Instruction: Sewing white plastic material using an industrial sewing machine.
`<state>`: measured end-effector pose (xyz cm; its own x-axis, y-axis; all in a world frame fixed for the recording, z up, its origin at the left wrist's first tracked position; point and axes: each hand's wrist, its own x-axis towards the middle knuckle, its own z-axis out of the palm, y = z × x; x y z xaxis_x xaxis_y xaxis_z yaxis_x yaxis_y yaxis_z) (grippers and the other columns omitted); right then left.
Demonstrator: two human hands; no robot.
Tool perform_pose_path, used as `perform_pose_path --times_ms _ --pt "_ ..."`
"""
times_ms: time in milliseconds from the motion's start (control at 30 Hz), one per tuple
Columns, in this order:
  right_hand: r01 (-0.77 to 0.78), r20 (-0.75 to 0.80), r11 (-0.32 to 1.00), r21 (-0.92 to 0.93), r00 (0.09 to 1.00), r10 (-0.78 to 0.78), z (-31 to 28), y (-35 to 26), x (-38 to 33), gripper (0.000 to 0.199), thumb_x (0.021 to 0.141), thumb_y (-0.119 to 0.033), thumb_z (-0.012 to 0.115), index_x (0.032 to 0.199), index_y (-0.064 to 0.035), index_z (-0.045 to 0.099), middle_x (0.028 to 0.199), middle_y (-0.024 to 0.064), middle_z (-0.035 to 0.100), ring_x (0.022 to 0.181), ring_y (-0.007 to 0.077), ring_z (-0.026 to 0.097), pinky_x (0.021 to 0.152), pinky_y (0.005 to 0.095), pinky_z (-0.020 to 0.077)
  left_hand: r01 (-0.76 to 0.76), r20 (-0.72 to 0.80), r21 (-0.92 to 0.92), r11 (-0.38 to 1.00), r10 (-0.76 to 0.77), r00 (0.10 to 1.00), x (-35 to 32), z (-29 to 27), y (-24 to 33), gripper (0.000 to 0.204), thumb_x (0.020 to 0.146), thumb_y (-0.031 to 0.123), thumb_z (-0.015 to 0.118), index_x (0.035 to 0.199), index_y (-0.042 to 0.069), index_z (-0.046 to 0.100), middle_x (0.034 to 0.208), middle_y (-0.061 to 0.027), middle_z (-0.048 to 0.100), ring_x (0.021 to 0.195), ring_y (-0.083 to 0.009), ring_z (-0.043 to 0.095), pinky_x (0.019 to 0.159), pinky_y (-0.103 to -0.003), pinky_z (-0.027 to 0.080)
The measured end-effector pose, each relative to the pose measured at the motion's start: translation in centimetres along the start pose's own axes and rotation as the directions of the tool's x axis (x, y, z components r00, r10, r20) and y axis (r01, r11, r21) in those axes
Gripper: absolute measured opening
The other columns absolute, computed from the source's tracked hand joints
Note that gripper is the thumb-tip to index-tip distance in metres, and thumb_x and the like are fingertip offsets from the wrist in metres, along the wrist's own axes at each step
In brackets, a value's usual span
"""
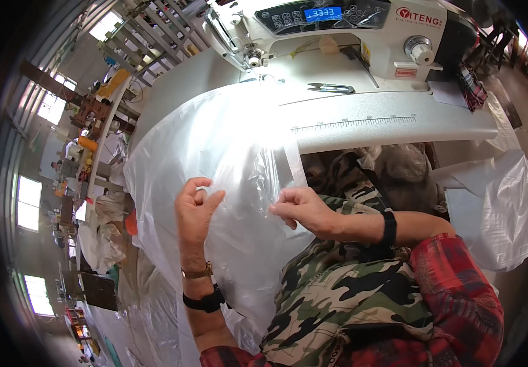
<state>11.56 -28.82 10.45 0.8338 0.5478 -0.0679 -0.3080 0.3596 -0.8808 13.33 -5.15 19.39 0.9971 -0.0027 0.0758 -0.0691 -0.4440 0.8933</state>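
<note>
The left hand [195,211] is half curled, with a gap between thumb and index fingertip, over the translucent plastic sheet [239,244]; whether thin film is caught between the fingers, I cannot tell. The right hand [304,213] curls more tightly, thumb and index tips close together at the sheet beside a shiny crease; I cannot tell whether they pinch it. Both hands are in front of the sewing machine [398,40], on the wearer's side. The sheet spreads in front of the machine, from near its needle end down toward the lap.

A metal-cased wristwatch [197,271] and a black band [206,301] circle the left forearm; another black band [389,229] circles the right wrist. Farther out from the machine, camouflage cloth [355,293] covers the lap, between red plaid sleeves [459,287].

Thread snips [331,88] lie just in front of the machine, on the pale worktable [459,122] that carries it. White plastic sheeting [514,214] hangs to the machine's front right; metal racking [154,40] stands to its left.
</note>
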Motion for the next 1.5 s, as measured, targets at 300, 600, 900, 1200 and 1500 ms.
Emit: perform_pose_path --times_ms 300,600,900,1200,1500 --pt "0.207 -0.114 0.978 0.021 0.973 -0.203 -0.3 -0.9 -2.3 0.018 0.095 -0.014 0.064 0.082 -0.0069 0.054 0.086 -0.006 0.055 0.08 0.0015 0.048 0.072 0.0193 0.0414 -0.139 -0.028 0.473 0.87 0.172 0.985 -0.6 -0.2 -0.3 0.016 0.087 0.011 0.07 0.088 -0.002 0.06 0.058 -0.0015 0.044 0.054 -0.0108 0.036 0.051 -0.03 0.033" --pt "0.432 0.005 0.847 -0.31 0.892 -0.452 3.8 -2.2 -1.4 0.016 0.094 -0.015 0.062 0.091 -0.0016 0.055 0.08 0.0078 0.058 0.076 0.0161 0.058 0.068 0.031 0.0476 -0.11 -0.09 0.098 0.989 0.119 0.989 -0.9 0.9 1.1 0.018 0.096 0.011 0.06 0.083 -0.001 0.059 0.067 -0.0009 0.055 0.059 -0.0075 0.048 0.055 -0.024 0.039" --pt "0.628 0.295 0.387 -0.675 0.71 -0.639 7.3 -1.0 1.1 0.02 0.081 -0.008 0.066 0.101 -0.0082 0.062 0.108 0.0049 0.062 0.095 0.0248 0.061 0.09 0.0414 0.0426 0.182 0.158 -0.319 0.93 -0.137 0.978 -2.9 0.4 1.7 0.013 0.099 0.015 0.057 0.098 0.003 0.06 0.089 -0.0013 0.06 0.074 -0.0074 0.052 0.064 -0.023 0.043" --pt "0.366 0.099 0.862 -0.352 0.93 -0.354 3.1 1.4 2.7 0.022 0.092 -0.02 0.061 0.104 -0.0011 0.064 0.091 0.0103 0.068 0.087 0.025 0.064 0.081 0.0362 0.0501 0.043 -0.112 -0.37 0.928 -0.091 0.99 1.4 -3.5 1.2 0.019 0.101 0.016 0.057 0.092 0.0 0.065 0.083 -0.0009 0.067 0.069 -0.0057 0.059 0.062 -0.02 0.048" --pt "0.128 -0.265 0.916 -0.379 0.934 -0.24 2.3 4.8 7.2 0.063 0.09 -0.026 0.068 0.137 0.0049 0.04 0.108 0.0162 0.065 0.084 0.0168 0.06 0.079 0.0304 0.0497 0.0 -0.112 -0.446 0.895 -0.056 0.992 2.5 -3.6 2.5 0.021 0.102 0.015 0.054 0.096 -0.001 0.067 0.088 -0.003 0.069 0.073 -0.0072 0.063 0.066 -0.021 0.053"
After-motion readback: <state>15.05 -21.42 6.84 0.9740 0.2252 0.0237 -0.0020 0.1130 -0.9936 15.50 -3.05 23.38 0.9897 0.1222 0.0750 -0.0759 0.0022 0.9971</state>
